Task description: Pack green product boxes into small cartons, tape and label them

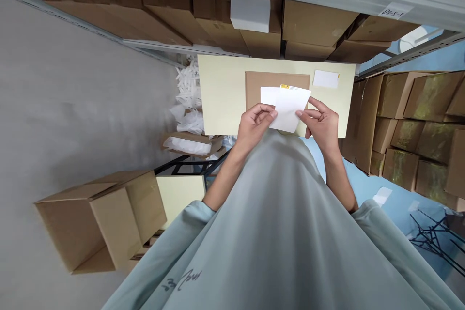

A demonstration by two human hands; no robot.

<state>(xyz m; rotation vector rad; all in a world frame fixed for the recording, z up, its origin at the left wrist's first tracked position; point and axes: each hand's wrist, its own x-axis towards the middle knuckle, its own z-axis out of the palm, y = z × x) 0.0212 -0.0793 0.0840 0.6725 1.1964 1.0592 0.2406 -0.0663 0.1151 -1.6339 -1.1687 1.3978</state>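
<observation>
From far away, I am looking down at two bare hands. The left hand (254, 123) is pinching the left side of a thin white paper sheet (286, 114) with a yellow mark (285, 86) on its far edge. The right hand (321, 125) is pinching its right side, thumb on top. The paper is showing between the hands, over the near part of a brown cardboard piece (254, 85) lying on a cream tabletop (221, 97). A small white card (326, 79) is lying far right. I am not telling whether the paper is folded or doubled. For good handling, I am thinking both hands should be pinching softly, pulling evenly and not making creases.
</observation>
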